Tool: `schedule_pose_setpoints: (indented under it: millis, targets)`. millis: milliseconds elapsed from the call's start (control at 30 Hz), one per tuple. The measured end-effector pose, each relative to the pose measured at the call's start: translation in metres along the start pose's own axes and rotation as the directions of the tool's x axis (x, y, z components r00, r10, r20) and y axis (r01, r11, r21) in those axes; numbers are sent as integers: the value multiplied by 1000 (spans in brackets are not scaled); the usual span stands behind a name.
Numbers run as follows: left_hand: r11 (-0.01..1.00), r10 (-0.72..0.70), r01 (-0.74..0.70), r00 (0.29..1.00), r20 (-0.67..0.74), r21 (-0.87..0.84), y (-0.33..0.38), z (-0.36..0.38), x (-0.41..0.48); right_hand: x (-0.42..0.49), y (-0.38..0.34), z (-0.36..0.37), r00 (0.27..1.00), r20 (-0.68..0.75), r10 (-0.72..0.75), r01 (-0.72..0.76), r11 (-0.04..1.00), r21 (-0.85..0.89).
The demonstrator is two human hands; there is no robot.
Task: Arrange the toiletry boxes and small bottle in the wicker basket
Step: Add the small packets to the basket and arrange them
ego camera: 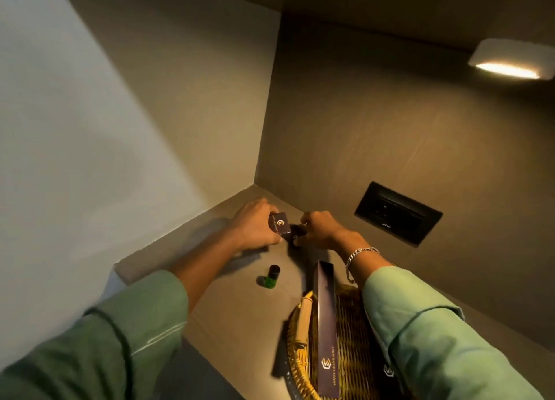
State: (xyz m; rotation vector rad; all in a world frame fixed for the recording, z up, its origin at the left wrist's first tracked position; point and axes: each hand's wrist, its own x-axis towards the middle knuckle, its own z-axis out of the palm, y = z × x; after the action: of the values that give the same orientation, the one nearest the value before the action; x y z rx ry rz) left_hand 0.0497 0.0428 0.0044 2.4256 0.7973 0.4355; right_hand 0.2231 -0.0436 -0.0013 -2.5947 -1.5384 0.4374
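Observation:
My left hand [253, 225] grips a small dark toiletry box [280, 223] with a gold logo, held near the far corner of the shelf. Right beside it, my right hand [318, 227] closes around another small dark item [295, 234], mostly hidden by the fingers. A small green bottle [270, 276] with a black cap stands alone on the shelf, nearer to me. The wicker basket [300, 366] sits at the lower right, with a long dark box [326, 324] leaning in it. My right sleeve covers much of the basket.
The beige shelf [234, 318] is enclosed by a pale wall on the left and a brown wall behind. A black socket panel [398, 213] is set in the back wall. A lit lamp [510, 60] hangs at the upper right. A wooden handle [303, 318] lies on the basket's rim.

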Motion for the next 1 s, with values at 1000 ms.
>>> schedule_pose_setpoints:
  millis: [1000]
  targets:
    - [727,567,-683,655,500,71,127,48,-21,-290,44,9,993,31,-118,112,983,145]
